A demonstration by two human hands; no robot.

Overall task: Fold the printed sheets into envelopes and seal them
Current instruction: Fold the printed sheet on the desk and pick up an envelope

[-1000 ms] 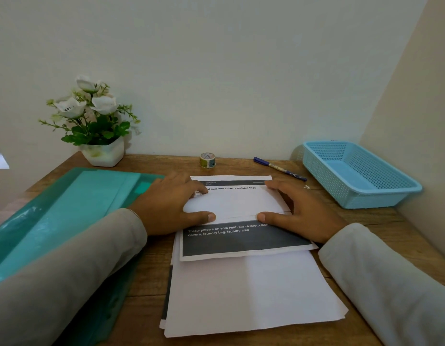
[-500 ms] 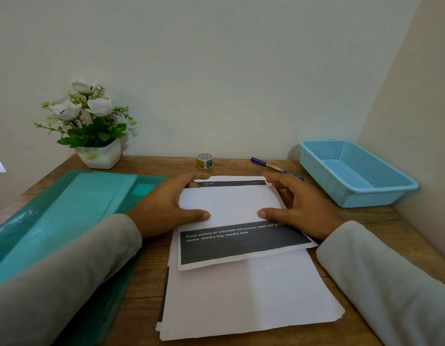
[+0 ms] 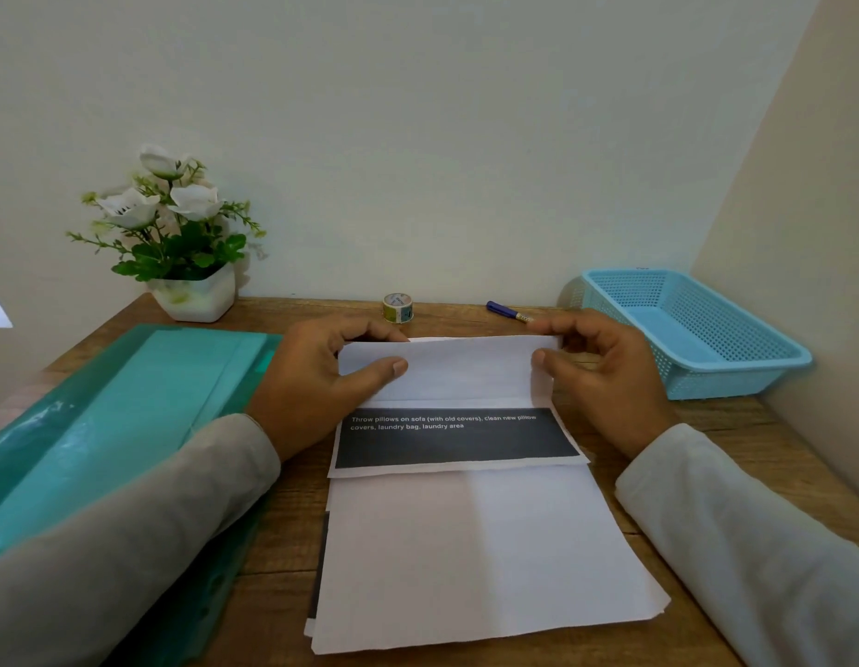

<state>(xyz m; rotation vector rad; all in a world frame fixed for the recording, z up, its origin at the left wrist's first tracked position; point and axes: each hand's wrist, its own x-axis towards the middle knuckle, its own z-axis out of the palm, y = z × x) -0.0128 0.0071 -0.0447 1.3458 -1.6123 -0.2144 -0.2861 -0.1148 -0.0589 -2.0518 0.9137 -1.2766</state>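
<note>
Working outward from the loose stack of white sheets (image 3: 471, 560) nearest me, I saw the black-banded printed sheet (image 3: 454, 438) atop it, left hand (image 3: 321, 382) and right hand (image 3: 605, 373) pinching its folded white flap; I judged creasing came next, with the small tape roll (image 3: 397, 308) beyond.
</note>
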